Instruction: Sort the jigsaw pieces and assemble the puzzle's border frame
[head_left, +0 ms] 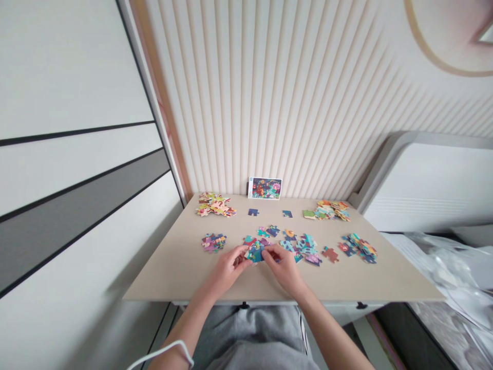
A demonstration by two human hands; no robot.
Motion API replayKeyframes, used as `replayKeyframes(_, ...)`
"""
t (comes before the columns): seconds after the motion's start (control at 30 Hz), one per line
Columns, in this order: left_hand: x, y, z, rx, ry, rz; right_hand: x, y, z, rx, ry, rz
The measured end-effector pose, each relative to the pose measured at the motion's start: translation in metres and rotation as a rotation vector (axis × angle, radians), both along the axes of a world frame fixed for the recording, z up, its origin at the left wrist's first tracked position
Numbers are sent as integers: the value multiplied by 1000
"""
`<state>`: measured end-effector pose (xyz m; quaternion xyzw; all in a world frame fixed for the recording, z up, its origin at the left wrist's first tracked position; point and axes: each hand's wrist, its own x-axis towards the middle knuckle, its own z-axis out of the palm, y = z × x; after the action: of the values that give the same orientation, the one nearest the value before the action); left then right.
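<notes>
Puzzle pieces (257, 253) in teal and blue lie between both hands near the front edge of the table (165, 280), and the work at this moment looks like fingertip handling of them, perhaps aligning their edges. The left hand (227, 266) pinches their left side between thumb and fingers; the right hand (285, 266) has its thumb and bent fingers on the right side, grasping there too, though whether the tabs interlock cannot be told. Seen from the hands, the picture card (265, 188) stands at twelve o'clock, with one blue piece (253, 211) short of it and another blue piece (287, 214) at one. A yellowish pile (215, 205) sits between ten and eleven, an orange-and-green pile (332, 210) at two, and a reddish-brown piece (330, 254) at three. Any adjustment calls for light, level pressure and one side held steady, clear of the loose teal pieces (306, 244) close by at three.
</notes>
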<state>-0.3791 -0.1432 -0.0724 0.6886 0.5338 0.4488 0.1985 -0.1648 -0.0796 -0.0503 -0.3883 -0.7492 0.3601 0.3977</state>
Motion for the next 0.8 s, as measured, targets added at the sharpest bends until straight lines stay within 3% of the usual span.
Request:
replayKeyframes(0.23,2,-5,5,-19,5,-51,3,-6,5,-2,-59,45)
replayKeyframes(0.33,2,-5,6,64,111,-15,25,9,8,44,-90,21)
replayKeyframes(0.4,2,-4,7,135,213,11,54,34,8,83,-103,-118)
replayKeyframes(0.53,5,-2,5,197,394,95,132,99,3,88,-198,-565)
replayKeyframes(0.67,5,2,0,162,449,168,187,138,-3,70,-303,-692)
replayKeyframes(0.8,5,2,-2,138,480,179,199,147,-15,83,-424,-727)
